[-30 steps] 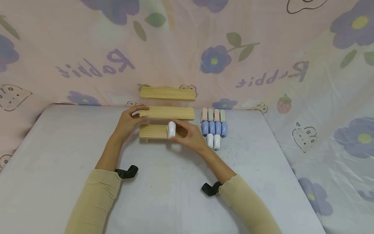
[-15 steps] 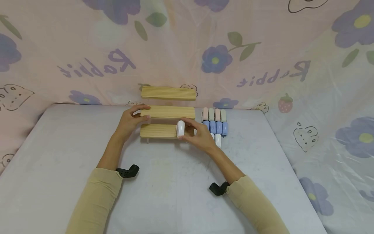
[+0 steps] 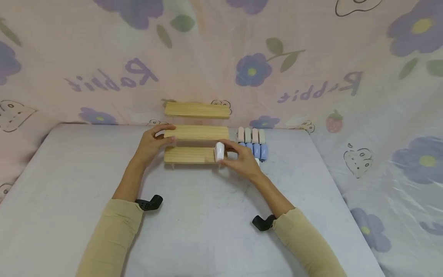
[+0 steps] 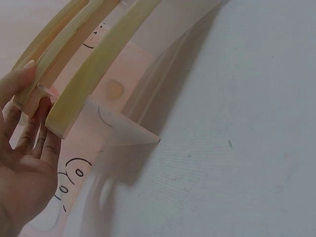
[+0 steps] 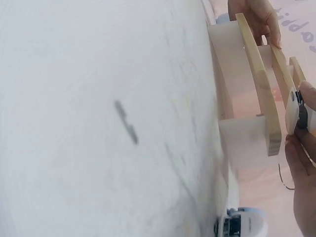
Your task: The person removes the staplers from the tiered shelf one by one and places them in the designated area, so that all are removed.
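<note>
A three-tier wooden display rack with translucent supports stands at the back of the table. My left hand grips the left end of its middle board; the left wrist view shows the thumb on that board with the fingers around its end. Between thumb and fingers, my right hand pinches a white mini stapler at the right end of the lowest board. The right wrist view shows the stapler on its side-on profile, with a dark inner part. Whether it touches the board, I cannot tell.
Right of the rack stand rows of mini staplers: pink and green ones at the back, blue ones in front. White ones are mostly hidden behind my right hand. A patterned curtain hangs behind the table.
My right hand has carried the white mini stapler rightward along the lowest board, from past its middle to its right end. My left hand keeps its grip on the rack.
</note>
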Motion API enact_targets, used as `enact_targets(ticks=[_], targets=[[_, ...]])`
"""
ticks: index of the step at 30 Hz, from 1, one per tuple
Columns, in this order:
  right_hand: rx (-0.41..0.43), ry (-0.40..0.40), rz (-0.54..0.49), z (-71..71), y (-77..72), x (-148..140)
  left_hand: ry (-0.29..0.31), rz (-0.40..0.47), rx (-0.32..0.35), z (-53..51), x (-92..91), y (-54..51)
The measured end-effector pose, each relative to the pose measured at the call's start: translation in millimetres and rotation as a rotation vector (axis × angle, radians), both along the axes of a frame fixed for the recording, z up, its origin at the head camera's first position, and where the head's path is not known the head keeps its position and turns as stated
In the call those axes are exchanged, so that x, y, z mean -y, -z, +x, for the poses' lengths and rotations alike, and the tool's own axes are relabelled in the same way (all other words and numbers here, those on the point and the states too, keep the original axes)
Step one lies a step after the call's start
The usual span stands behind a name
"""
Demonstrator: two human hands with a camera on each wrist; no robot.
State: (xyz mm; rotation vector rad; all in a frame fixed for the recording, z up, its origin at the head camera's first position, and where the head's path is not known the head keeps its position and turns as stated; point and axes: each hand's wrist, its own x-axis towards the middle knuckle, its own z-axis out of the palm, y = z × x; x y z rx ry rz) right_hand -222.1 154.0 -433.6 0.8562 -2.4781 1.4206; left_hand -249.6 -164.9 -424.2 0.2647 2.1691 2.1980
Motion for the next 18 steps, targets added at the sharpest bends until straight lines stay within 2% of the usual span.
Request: enact_targets(ticks=[2,4,7,12,14,18], targets=[[-0.008,0.003,0.022,-1.9,3.5,-4.8,-0.001,-0.003,0.002,-0.2,1.6,1.0],[-0.028,0.013,0.047,-4.4,9.5,-10.9,-0.005,-0.013,0.004,-3.8,4.2,8.3],[-0.015,0.015,0.052,-4.8,13.9,-19.8,-0.007,-0.022,0.008,-6.7,6.0,13.6],[0.015,0.044,0.047,-1.0,13.0,-34.0,-0.001,-0.024,0.002,-7.1,4.8,12.6],[0.007,0.052,0.049,0.1,11.4,-38.1,-0.005,-0.025,0.002,-8.8,4.9,15.4],[0.002,0.051,0.044,7.9,-1.0,-41.1,-0.019,-0.023,0.001,-13.2,4.8,21.3]])
